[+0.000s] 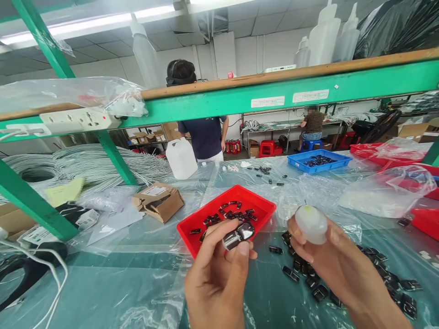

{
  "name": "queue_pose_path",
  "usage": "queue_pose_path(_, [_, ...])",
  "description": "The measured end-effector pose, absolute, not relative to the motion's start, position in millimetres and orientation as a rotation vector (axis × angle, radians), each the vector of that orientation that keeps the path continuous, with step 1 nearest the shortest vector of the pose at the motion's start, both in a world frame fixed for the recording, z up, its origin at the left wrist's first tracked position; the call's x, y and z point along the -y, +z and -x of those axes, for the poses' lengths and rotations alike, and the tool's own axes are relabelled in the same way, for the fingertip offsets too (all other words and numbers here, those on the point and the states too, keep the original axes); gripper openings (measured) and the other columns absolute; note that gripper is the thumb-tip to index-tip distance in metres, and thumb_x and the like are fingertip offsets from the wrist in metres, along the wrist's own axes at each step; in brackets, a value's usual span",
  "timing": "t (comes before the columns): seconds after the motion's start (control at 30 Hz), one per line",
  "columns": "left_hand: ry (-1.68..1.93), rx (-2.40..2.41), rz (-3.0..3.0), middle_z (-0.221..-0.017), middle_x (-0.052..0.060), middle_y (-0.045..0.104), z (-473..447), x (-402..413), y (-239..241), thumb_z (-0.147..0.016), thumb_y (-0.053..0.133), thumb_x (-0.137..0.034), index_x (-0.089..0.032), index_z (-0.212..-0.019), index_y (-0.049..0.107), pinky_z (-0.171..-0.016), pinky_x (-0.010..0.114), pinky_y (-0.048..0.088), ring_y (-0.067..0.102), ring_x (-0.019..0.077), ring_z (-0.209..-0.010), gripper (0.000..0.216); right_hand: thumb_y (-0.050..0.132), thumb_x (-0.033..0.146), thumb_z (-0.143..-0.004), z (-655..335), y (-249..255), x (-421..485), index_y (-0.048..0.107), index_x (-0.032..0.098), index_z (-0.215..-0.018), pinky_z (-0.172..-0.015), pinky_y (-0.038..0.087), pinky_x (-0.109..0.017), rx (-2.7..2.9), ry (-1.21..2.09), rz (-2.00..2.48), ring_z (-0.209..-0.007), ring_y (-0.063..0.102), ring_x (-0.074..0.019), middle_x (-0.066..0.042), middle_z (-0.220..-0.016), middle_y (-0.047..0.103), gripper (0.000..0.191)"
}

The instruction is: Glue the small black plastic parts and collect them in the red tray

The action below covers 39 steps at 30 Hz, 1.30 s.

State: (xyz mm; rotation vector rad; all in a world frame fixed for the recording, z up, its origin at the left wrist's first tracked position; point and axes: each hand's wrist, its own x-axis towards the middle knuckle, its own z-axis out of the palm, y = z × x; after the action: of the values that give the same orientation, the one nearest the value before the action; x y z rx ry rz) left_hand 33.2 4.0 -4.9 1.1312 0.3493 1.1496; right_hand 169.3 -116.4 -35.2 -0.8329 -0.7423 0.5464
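Between the thumb and fingers of my left hand is a small glossy black plastic part, tilted, with a clear or silvery end. My right hand is wrapped round a translucent white squeeze bottle, its thin needle tip pointing up and away from me. Bottle and part are apart. Just beyond my left hand, a red tray holds several similar black parts. More black parts lie in a loose pile beneath and around my right hand.
A blue tray of black parts stands farther back. A torn cardboard box and a white jug are at left. A green shelf beam crosses above the bench. Black scissors and white cables lie near left. Two people are beyond.
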Motion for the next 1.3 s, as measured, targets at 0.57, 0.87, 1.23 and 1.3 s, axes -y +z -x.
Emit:
queue_pose_path(0.57, [1.100, -0.277, -1.079, -0.098, 0.002, 0.066, -35.0, 5.8, -3.0, -0.080, 0.079, -0.026, -0.029, -0.096, 0.082, -0.061, 0.015, 0.060, 0.067, 0.0069, -0.065, 0.016, 0.089, 0.044, -0.073, -159.1, -25.1, 123.8, 0.071, 0.028, -0.114, -0.044, 0.051, -0.019, 0.336, 0.512, 0.681, -0.063, 0.043, -0.0136, -0.009, -0.092, 0.056, 0.048])
queue_pose_path(0.87, [1.159, -0.234, -1.142, -0.103, 0.001, 0.062, -34.3, 9.8, -5.0, -0.086, 0.072, -0.018, -0.032, -0.098, 0.081, -0.062, 0.015, 0.059, 0.066, 0.0056, -0.066, 0.020, 0.091, 0.035, -0.078, -143.7, -18.0, 116.4, 0.064, 0.024, -0.102, -0.039, 0.049, -0.010, 0.215, 0.563, 0.273, -0.058, 0.047, -0.0088, -0.001, -0.081, 0.046, 0.037])
queue_pose_path(1.23, [1.181, -0.192, -1.202, -0.108, -0.001, 0.060, -32.9, 12.7, -7.3, -0.091, 0.066, -0.013, -0.033, -0.104, 0.078, -0.067, 0.013, 0.059, 0.066, 0.0029, -0.069, 0.026, 0.088, 0.009, -0.074, -137.6, -11.4, 127.8, 0.053, 0.018, -0.097, -0.046, 0.059, -0.014, 0.262, 0.556, 0.130, -0.049, 0.059, -0.0077, 0.005, -0.074, 0.050, 0.043])
queue_pose_path(1.3, [1.191, -0.178, -1.222, -0.108, -0.001, 0.061, -32.0, 12.9, -7.7, -0.092, 0.066, -0.014, -0.033, -0.105, 0.077, -0.066, 0.013, 0.059, 0.066, 0.0034, -0.069, 0.026, 0.089, 0.012, -0.074, -136.2, -8.8, 125.6, 0.054, 0.017, -0.094, -0.044, 0.058, -0.014, 0.253, 0.526, 0.139, -0.048, 0.056, -0.0076, 0.005, -0.072, 0.048, 0.041])
